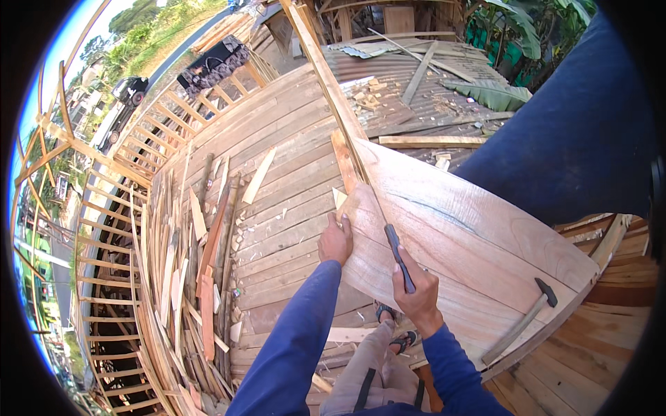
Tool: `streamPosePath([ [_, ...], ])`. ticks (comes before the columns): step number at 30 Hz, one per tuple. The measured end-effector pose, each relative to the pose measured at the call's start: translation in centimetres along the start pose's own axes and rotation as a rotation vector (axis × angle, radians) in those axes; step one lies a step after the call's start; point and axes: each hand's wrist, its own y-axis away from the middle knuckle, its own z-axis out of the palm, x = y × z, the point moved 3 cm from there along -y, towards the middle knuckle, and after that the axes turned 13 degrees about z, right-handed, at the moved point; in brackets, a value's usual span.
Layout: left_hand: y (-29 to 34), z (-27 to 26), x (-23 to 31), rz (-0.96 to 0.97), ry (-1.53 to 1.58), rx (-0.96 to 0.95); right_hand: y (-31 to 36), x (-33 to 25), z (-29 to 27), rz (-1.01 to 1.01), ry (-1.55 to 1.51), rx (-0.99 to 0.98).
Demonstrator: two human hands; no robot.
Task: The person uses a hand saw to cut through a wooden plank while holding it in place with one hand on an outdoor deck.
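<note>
My right hand (417, 286) is closed around the dark handle of a handsaw (390, 239), seen nearly edge-on. Its thin blade runs away from me at the far left part of a wide pale wooden board (451, 229). Against the board's left edge, my left hand (335, 240) grips with curled fingers, a little left of the blade. A hammer (520, 322) with a dark head and wooden handle lies on the board's near right part. The blade's lower edge is hidden.
Long wood strips and poles (208, 270) are heaped on the plank floor (277, 236) at left, beside a slatted railing (111, 267). A long beam (329, 80) stretches beyond the board. Dark blue fabric (569, 125) fills the upper right. Rusty corrugated sheets (378, 114) lie farther off.
</note>
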Motion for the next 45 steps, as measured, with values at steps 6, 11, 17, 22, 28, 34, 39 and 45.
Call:
streamPosePath([
  [6, -0.4, 0.4, -0.4, 0.062, -0.037, 0.096, 3.6, -2.1, -4.9, 0.110, 0.039, -0.081],
  [11, 0.2, 1.6, 0.2, 0.027, 0.032, 0.006, 8.0, -3.0, -9.7, 0.243, 0.126, -0.166],
  [17, 0.8, 2.1, 0.5, 0.058, 0.027, 0.026, 5.6, -0.5, -6.6, 0.236, 0.003, -0.102],
  [22, -0.2, 0.2, -0.3, 0.038, -0.018, 0.052, -6.6, -0.3, 3.2, 0.230, -0.039, -0.130],
  [28, -0.5, 1.2, -1.1, 0.087, 0.009, 0.069, 4.8, -0.2, -5.7, 0.225, -0.055, -0.078],
  [34, 0.0, 1.7, -0.7, 0.083, -0.008, 0.081, 13.2, 0.2, -11.4, 0.132, 0.152, -0.141],
  [39, -0.6, 2.2, 1.0, 0.098, 0.043, 0.044, -8.7, 1.6, 3.1, 0.108, -0.115, 0.040],
  [45, -1.2, 1.4, -0.9, 0.077, 0.018, 0.066, -5.5, 1.5, 2.4, 0.099, -0.160, 0.024],
])
